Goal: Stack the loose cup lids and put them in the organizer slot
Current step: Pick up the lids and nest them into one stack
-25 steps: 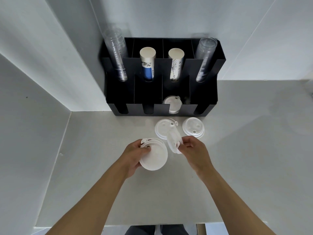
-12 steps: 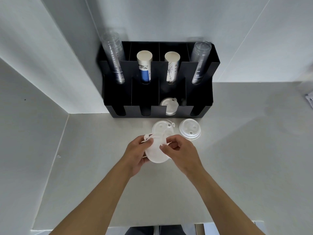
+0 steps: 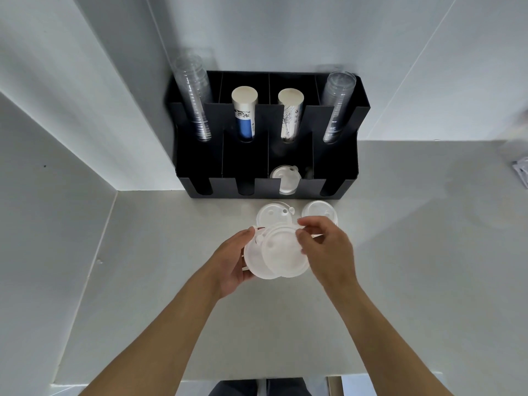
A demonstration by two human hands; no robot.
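Observation:
I hold white cup lids [image 3: 278, 254] above the counter, one lying offset on top of another. My left hand [image 3: 233, 260] grips the lower lid from the left edge. My right hand [image 3: 325, 248] pinches the upper lid's far right rim. Two more white lids lie on the counter behind them: one [image 3: 271, 214] in the middle and one [image 3: 318, 211] to the right, partly hidden by my right fingers. The black organizer [image 3: 334, 167] stands against the wall, with lids [image 3: 285, 180] in its third front slot.
The organizer's back compartments hold two stacks of clear cups [image 3: 194, 95] [image 3: 338, 104] and two stacks of paper cups [image 3: 244, 112] [image 3: 290, 112]. White walls close in on the left and behind. The grey counter [image 3: 414, 252] extends to the right, where a white object [image 3: 521, 172] sits at the edge.
My right hand brought its lid, first held on edge, flat onto the lid in my left hand. The two lids now overlap, slightly offset.

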